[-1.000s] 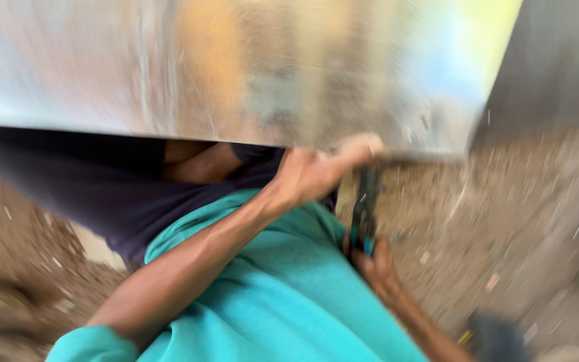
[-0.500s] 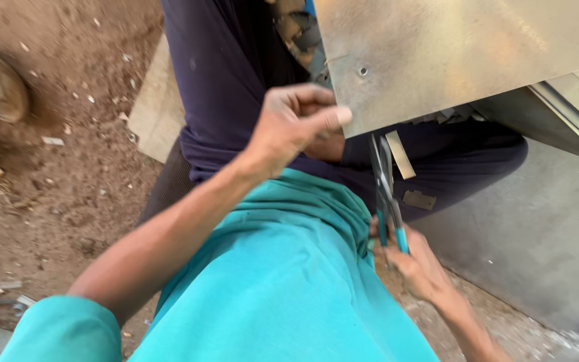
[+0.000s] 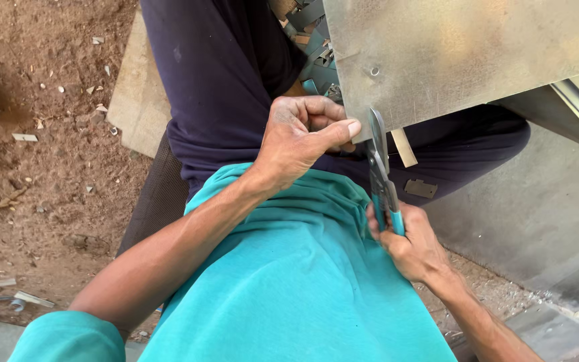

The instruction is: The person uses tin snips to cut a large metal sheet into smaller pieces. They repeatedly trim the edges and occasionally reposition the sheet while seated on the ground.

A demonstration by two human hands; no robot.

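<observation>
The left hand (image 3: 303, 137) pinches the near edge of a big shiny metal sheet (image 3: 464, 57), with the thumb pressed flat on top and the fingers curled under. The sheet is up at the far right, over the person's lap. The right hand (image 3: 407, 245) is shut tight around the blue handles of a pair of metal snips (image 3: 381, 177). The snips point away from the person, and their blades meet the near edge of the sheet, just right of the left thumb. The two hands are near each other.

A teal shirt (image 3: 289, 281) fills the near part of the view. Dark blue trousers (image 3: 229, 80) cover the legs. Small cut bits of metal (image 3: 313, 40) lie in a pile on the lap, far from the hands. On the left is brown dirt ground (image 3: 41, 167) with little scraps on it. A flat board (image 3: 135, 100) lies there too. A grey wall (image 3: 544, 221) is on the right.
</observation>
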